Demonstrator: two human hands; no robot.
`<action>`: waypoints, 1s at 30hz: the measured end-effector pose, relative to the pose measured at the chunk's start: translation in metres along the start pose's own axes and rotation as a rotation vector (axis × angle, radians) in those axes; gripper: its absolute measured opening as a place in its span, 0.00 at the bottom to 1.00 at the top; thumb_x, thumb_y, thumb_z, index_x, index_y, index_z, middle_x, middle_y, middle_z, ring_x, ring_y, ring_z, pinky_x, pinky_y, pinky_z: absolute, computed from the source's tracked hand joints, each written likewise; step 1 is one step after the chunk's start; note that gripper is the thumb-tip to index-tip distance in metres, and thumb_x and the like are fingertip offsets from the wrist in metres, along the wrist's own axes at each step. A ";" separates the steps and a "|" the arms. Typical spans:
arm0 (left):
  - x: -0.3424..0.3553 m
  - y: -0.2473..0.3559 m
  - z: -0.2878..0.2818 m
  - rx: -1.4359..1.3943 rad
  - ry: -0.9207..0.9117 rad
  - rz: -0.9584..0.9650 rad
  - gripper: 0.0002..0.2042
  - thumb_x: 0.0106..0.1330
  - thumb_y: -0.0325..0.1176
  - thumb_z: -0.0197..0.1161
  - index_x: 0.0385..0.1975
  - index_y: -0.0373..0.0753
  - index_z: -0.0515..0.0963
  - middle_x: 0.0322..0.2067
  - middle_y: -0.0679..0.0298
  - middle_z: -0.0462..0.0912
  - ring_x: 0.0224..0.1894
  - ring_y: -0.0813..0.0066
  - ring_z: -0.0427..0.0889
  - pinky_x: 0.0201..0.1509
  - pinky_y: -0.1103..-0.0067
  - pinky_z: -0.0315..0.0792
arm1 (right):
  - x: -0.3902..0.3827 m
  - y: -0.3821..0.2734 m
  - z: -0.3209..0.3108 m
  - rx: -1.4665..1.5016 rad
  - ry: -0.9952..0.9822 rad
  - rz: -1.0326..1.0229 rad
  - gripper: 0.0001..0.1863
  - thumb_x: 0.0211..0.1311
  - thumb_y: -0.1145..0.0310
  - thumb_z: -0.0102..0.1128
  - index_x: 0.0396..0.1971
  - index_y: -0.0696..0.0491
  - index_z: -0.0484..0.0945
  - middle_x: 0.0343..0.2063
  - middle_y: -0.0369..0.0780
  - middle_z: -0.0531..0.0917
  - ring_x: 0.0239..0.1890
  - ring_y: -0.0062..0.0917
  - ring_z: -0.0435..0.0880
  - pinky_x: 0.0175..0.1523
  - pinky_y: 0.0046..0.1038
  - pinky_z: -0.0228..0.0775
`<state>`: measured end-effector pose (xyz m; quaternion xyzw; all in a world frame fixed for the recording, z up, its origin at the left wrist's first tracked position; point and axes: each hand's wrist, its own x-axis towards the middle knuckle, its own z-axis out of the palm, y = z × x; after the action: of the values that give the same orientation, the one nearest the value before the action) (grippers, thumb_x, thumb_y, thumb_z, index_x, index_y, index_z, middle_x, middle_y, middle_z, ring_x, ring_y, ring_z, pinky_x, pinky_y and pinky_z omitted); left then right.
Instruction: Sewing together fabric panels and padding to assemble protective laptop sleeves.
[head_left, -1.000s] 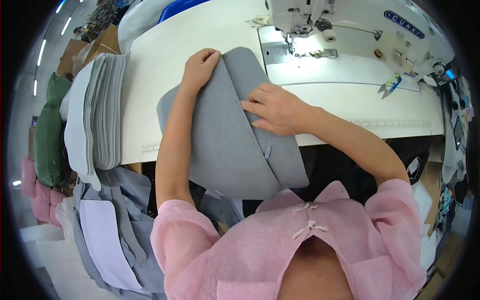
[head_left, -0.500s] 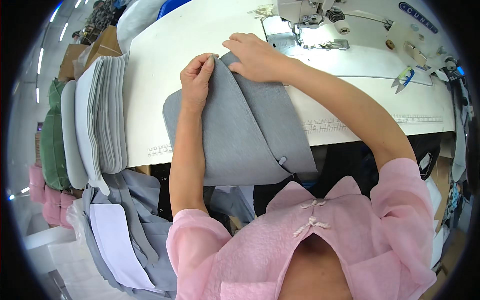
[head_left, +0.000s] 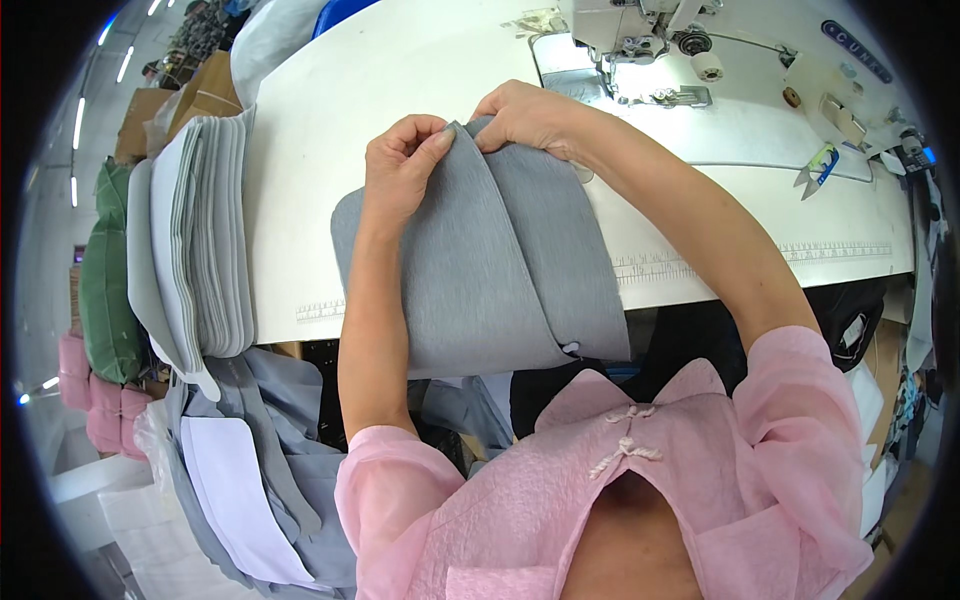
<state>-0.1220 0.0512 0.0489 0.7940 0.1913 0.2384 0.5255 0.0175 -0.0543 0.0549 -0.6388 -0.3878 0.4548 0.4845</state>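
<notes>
A grey fabric piece (head_left: 470,270) with a folded or overlapping edge running down it lies over the front edge of the white sewing table. My left hand (head_left: 405,165) is closed, pinching its top corner between thumb and fingers. Just to the right, my right hand (head_left: 530,120) grips the upper edge, its fingertips partly behind the cloth. A small pale tab (head_left: 571,348) shows at the lower end of the seam line. Beyond my right hand stands a sewing machine (head_left: 655,50) with its lamp lit.
A thick stack of light grey padded pieces (head_left: 215,230) stands at the table's left edge. Blue-green thread snips (head_left: 818,172) lie on the right. A printed ruler (head_left: 840,249) runs along the front edge. Grey cloth with a white panel (head_left: 235,495) hangs lower left.
My right hand has come down and closed on the fabric's upper edge, where before its fingers were stretched out. My left hand keeps its pinch, slightly lower and further right.
</notes>
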 end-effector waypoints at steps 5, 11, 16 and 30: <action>0.005 0.015 -0.008 0.048 -0.137 -0.075 0.03 0.53 0.28 0.60 0.25 0.36 0.76 0.21 0.73 0.74 0.24 0.89 0.68 0.30 0.91 0.62 | -0.004 0.004 -0.002 0.094 -0.043 -0.047 0.12 0.38 0.76 0.57 0.27 0.62 0.76 0.21 0.39 0.77 0.24 0.20 0.74 0.32 0.19 0.65; 0.010 0.024 -0.007 0.176 -0.224 -0.108 0.06 0.51 0.29 0.62 0.27 0.36 0.75 0.19 0.73 0.73 0.22 0.89 0.66 0.28 0.92 0.60 | -0.004 0.006 -0.005 0.072 -0.077 -0.066 0.10 0.39 0.76 0.57 0.27 0.61 0.77 0.19 0.38 0.77 0.22 0.18 0.73 0.30 0.18 0.65; 0.016 0.028 -0.010 0.253 -0.300 -0.142 0.10 0.49 0.29 0.62 0.31 0.35 0.74 0.19 0.73 0.73 0.22 0.89 0.67 0.28 0.92 0.61 | -0.008 0.001 -0.004 0.042 -0.088 -0.026 0.14 0.36 0.78 0.57 0.30 0.63 0.77 0.23 0.43 0.78 0.26 0.25 0.75 0.34 0.23 0.65; 0.026 0.036 -0.010 0.418 -0.511 -0.232 0.04 0.49 0.28 0.61 0.20 0.36 0.73 0.15 0.73 0.69 0.19 0.89 0.64 0.23 0.90 0.58 | -0.012 0.003 0.000 -0.242 -0.032 -0.134 0.12 0.40 0.74 0.56 0.29 0.59 0.77 0.21 0.38 0.77 0.23 0.19 0.73 0.32 0.19 0.65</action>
<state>-0.1049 0.0596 0.0900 0.8914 0.1874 -0.0737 0.4060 0.0140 -0.0659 0.0546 -0.6577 -0.4893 0.3816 0.4270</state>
